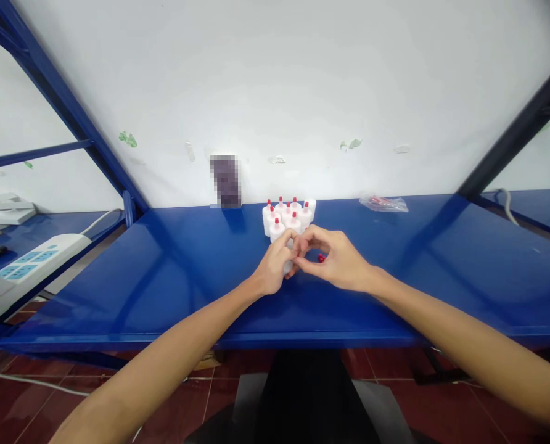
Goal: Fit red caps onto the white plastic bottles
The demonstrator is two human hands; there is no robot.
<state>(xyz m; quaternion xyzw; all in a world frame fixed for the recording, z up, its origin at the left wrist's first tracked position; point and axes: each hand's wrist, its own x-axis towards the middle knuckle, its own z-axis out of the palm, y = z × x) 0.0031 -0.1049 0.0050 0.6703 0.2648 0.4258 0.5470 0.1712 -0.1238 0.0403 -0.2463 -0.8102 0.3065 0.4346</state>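
My left hand (271, 266) is wrapped round a small white squeeze bottle (288, 267), and most of the bottle is hidden by the fingers. Thumb and fingers of my right hand (342, 259) are pinched together at the top of that bottle, against my left fingertips. A speck of red shows between them, too covered to make out fully. Just beyond both hands stands a cluster of several white bottles (277, 230) with red pointed tips, upright and close together. Loose small red caps (322, 258) lie on the table, partly seen through the gap of my right hand.
The blue table (164, 271) runs up to a white wall. A clear plastic bag (383, 203) with red bits lies at the back right. A blurred dark upright object (226, 180) stands at the back left. A white power strip (34, 265) sits at the left, beyond the blue frame.
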